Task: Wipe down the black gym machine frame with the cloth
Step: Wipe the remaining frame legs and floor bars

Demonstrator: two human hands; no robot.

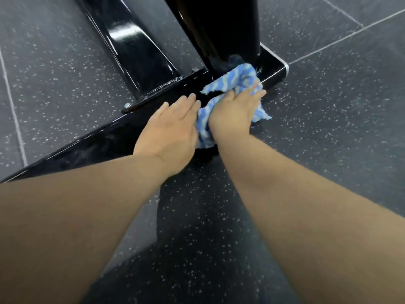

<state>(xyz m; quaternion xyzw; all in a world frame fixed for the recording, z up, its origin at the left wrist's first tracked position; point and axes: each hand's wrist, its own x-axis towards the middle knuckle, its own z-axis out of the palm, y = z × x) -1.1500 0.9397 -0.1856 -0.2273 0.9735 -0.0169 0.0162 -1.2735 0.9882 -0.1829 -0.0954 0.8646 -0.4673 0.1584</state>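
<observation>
Fairly bright, even light from above, and it's bouncing off the glossy black frame (133,38) in white streaks of glare. A soft, dark shadow pools on the speckled floor (197,227) at bottom centre. Slight blur everywhere, speckles smeared; the pale floor seams (13,102) bow near the edges, with wide-angle stretch.

You have two hands in view, the left hand (173,126) and the right hand (234,113), one blue-and-white cloth (232,80), one black machine frame (87,145) showing three beams, and one bolt (127,105).
</observation>
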